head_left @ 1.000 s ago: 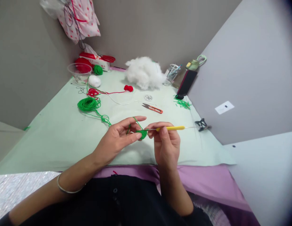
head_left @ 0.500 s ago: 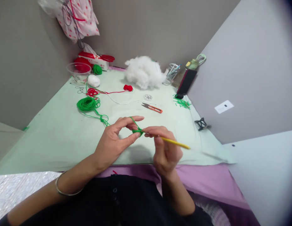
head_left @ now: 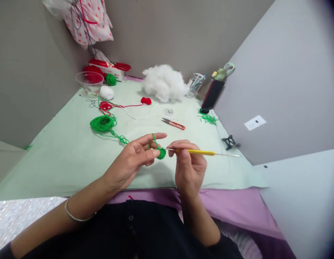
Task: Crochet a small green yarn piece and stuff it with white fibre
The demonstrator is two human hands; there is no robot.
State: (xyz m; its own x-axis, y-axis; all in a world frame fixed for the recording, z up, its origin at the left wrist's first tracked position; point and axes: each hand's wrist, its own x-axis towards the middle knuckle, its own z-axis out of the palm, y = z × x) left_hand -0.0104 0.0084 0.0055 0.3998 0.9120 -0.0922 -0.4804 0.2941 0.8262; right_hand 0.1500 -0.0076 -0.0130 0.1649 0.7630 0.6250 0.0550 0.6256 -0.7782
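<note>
A small round green crochet piece (head_left: 161,154) is pinched between the thumb and fingers of my left hand (head_left: 134,154). Green yarn loops over that hand's raised index finger and trails back to a loose green yarn bundle (head_left: 102,123) on the table. My right hand (head_left: 190,163) grips a crochet hook (head_left: 200,152) by its yellow handle, held nearly level. The hook's metal tip meets the edge of the green piece; whether it sits inside a stitch is too small to tell. Its other thin metal end points right.
Orange-handled thread snips (head_left: 173,124) lie beyond my hands, near a small red crochet piece (head_left: 146,101). White stuffing (head_left: 165,83) is heaped at the back. Green yarn scraps (head_left: 208,118), a phone (head_left: 213,94) and a black stand (head_left: 230,142) are at right. A plastic tub (head_left: 90,83) stands back left.
The hook has swung from slanting down to nearly level, and its far end now shows clearly. The green piece has turned, showing more of its face. The yarn bundle shifted slightly right.
</note>
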